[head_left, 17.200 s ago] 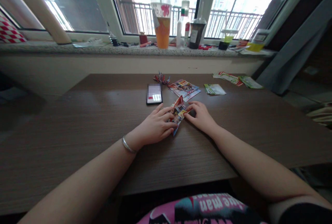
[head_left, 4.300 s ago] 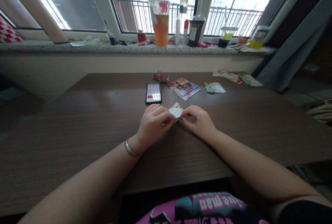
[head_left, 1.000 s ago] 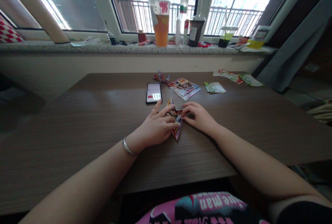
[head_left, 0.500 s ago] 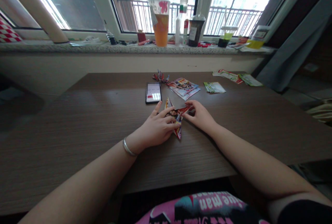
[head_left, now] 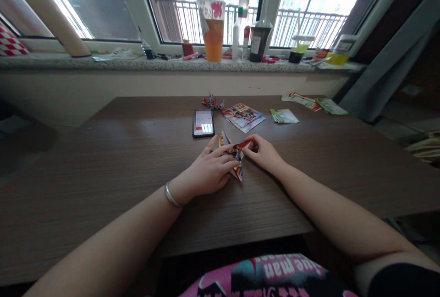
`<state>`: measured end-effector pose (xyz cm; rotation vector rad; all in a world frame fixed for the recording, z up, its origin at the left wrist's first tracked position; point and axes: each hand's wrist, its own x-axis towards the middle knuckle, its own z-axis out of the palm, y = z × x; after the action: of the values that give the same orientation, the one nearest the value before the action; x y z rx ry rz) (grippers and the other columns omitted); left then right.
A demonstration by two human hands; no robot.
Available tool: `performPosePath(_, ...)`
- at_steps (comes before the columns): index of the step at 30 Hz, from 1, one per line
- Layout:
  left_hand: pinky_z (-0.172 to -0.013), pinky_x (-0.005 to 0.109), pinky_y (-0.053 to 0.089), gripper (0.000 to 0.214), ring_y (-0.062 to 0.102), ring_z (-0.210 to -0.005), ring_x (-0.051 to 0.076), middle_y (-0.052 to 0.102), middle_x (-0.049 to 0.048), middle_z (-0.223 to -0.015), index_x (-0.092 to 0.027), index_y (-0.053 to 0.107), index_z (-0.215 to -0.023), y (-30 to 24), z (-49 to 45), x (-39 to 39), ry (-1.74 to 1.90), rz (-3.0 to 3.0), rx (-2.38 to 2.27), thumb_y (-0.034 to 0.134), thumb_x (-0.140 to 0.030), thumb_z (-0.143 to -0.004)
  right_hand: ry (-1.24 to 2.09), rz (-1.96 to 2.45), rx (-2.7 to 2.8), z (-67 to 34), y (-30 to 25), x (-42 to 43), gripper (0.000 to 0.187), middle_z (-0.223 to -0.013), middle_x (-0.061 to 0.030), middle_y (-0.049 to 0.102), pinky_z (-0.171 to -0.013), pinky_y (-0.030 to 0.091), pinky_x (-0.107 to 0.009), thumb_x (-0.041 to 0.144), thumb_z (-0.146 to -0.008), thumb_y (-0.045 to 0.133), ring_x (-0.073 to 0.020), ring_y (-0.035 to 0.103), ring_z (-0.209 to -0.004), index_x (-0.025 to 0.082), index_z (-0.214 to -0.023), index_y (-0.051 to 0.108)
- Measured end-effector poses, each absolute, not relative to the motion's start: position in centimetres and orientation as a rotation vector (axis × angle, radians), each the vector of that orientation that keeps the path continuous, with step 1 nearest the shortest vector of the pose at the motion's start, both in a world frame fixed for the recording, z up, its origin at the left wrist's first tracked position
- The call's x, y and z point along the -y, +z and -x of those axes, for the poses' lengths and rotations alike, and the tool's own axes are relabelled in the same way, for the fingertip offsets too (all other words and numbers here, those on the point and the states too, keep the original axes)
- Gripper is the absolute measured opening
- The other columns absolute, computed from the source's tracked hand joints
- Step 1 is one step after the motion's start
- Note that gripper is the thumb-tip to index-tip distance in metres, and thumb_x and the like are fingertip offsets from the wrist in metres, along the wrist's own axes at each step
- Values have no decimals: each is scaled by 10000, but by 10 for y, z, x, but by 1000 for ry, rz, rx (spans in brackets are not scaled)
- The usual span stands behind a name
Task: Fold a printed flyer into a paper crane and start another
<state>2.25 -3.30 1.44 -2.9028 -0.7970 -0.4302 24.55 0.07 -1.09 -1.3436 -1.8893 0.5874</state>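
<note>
A piece of colourful printed paper [head_left: 238,174], folded into a pointed shape, lies on the table in front of me. My left hand [head_left: 212,168] rests over its left side, fingers stretched out and pressing it down, with the thumb pointing away from me. Between the thumb and fingertips of my right hand [head_left: 263,151] a red-edged flap on the right side of the paper is pinched. One point sticks out beyond the left fingers and another toward me. My left hand hides part of the folds.
Beyond my hands lie a phone [head_left: 203,123], a small folded paper piece [head_left: 213,101], a stack of printed sheets [head_left: 243,116] and green-white cards [head_left: 284,116]. More cards [head_left: 332,106] sit at the far right. Drink cups [head_left: 214,35] and bottles line the windowsill [head_left: 113,64].
The folded paper has turned slightly, its near point shifting a little to the right. My right fingers have moved slightly on the flap; the left hand stays over the paper.
</note>
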Motion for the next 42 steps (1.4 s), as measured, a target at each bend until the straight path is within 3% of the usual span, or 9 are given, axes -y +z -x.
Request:
performPosePath(13,-1159,612,-64,301,358,-1376,240,679,-3,-1142,-305,619,-1167,13,-24,34,-468,2871,805,511,-200,-907,617,1357,1809,-247,-16,-4,204,-756,1,633,-614,445,-268,324,-757,631,-140,557,-643,194,-902,570)
performPosePath(22,-1108,697,-67,360,332,-1381,321,646,18,-1236,-313,593,-1219,12,-24,36,-554,2756,943,567,-236,-868,598,1352,1685,-250,-18,-6,282,-746,5,626,-602,465,-279,347,-728,671,-143,568,-618,194,-938,562)
performPosePath(28,-1160,641,46,338,283,-1411,326,654,54,-1227,-229,620,-1189,16,-24,36,-653,2612,1007,558,-266,-858,579,1330,1676,-249,-13,-3,260,-823,-18,661,-607,476,-277,350,-733,683,-141,583,-644,189,-912,584)
performPosePath(35,-1208,513,72,329,310,-1410,251,617,32,-1286,-225,627,-1164,16,-26,38,-567,2687,826,529,-224,-850,596,1314,1732,-248,-13,-1,258,-794,-9,657,-639,478,-283,334,-744,677,-142,586,-649,192,-944,598)
performPosePath(42,-1205,438,107,354,444,-1321,210,636,42,-1254,-211,602,-1198,11,-26,32,-478,2897,730,536,-247,-852,629,1263,1814,-246,-11,1,241,-737,16,640,-668,486,-283,300,-755,664,-138,591,-656,200,-967,608)
